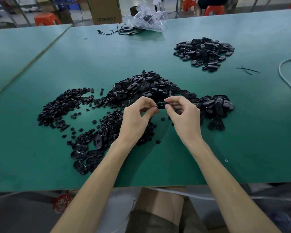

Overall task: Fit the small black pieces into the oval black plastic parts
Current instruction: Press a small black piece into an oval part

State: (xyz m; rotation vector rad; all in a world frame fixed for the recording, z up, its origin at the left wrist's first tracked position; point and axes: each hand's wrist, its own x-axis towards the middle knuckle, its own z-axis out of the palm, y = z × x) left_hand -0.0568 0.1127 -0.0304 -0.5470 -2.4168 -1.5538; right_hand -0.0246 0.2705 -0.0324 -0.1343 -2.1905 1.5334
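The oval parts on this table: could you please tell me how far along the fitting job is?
Possibly done: the separate far pile of ovals, though I cannot see inserts. In hand: the left hand and right hand pinch one oval between them. Remaining: the big near pile and many small pieces.

The cardboard box (104, 10) beyond the table carries dark print reading roughly "QTQR"; the characters after it are too blurred to read.
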